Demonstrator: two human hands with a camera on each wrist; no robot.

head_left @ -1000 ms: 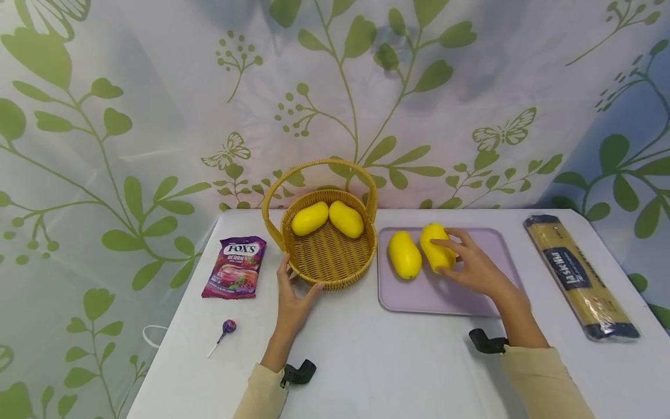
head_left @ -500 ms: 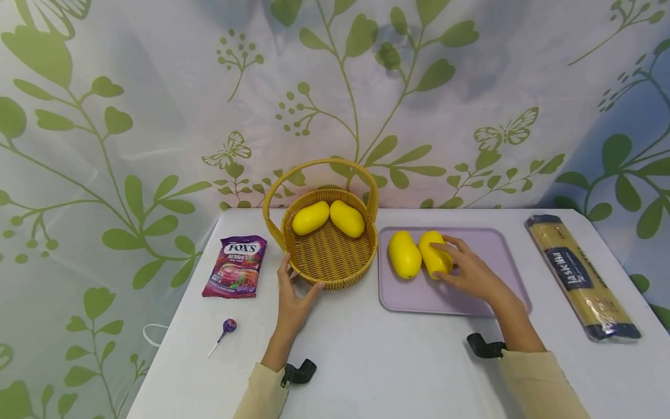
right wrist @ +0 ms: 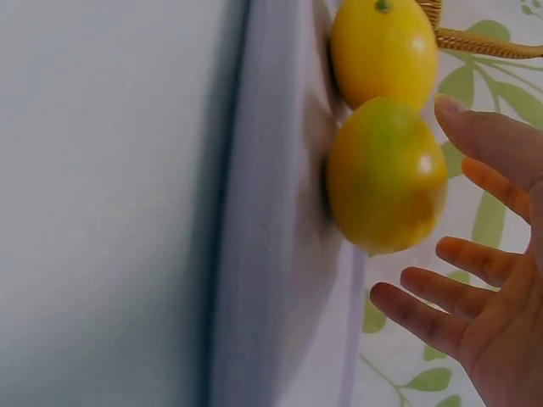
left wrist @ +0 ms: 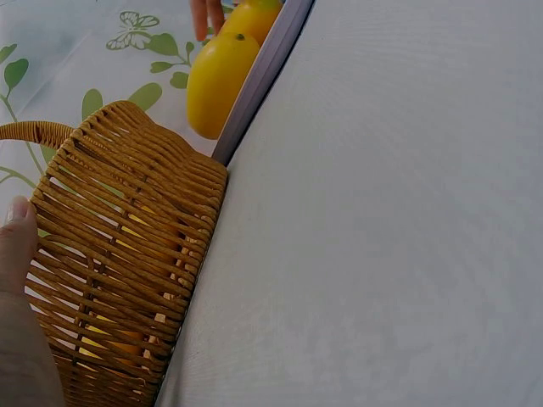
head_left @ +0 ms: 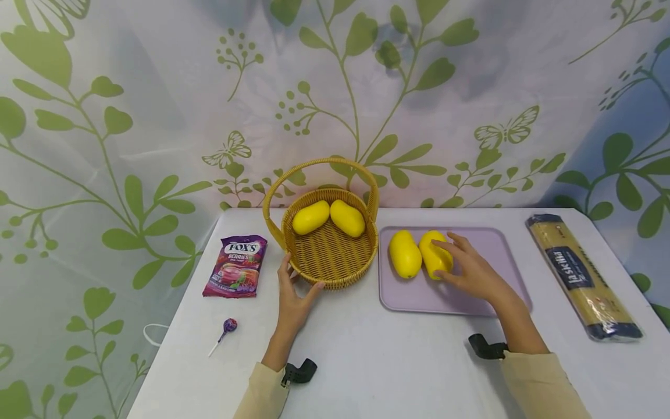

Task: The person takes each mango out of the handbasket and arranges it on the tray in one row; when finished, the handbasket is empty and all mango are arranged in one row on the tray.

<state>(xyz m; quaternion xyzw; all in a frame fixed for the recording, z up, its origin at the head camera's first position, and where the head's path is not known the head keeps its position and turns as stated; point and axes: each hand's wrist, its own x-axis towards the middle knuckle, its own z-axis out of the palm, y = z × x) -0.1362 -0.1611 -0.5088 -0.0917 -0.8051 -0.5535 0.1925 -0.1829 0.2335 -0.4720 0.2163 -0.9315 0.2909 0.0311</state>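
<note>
My left hand point(head_left: 293, 308) holds the front left of a round wicker basket point(head_left: 342, 283), fingers spread around its side, thumb at the front rim. Two yellow mangoes, one on the left point(head_left: 311, 217) and one on the right point(head_left: 348, 219), lie inside against the back wall. On a lilac tray point(head_left: 413, 299) sit two more: a left mango point(head_left: 405, 255) and a right mango point(head_left: 432, 256), side by side. Beside the right one is my right hand point(head_left: 473, 276); the right wrist view shows its fingers point(right wrist: 445, 292) spread, apart from the greenish-yellow mango point(right wrist: 386, 178).
A purple candy bag point(head_left: 235, 266) lies left of the basket, with a lollipop point(head_left: 228, 327) in front of it. On the far right is a long pasta packet point(head_left: 581, 279). A leaf-patterned curtain point(head_left: 335, 87) hangs behind the white table point(head_left: 377, 361). The basket's tall handle point(head_left: 324, 163) arches upward.
The right mango has come down onto the tray and settled next to the other one. My right hand's fingers have loosened from it. My left hand and the basket have stayed put.
</note>
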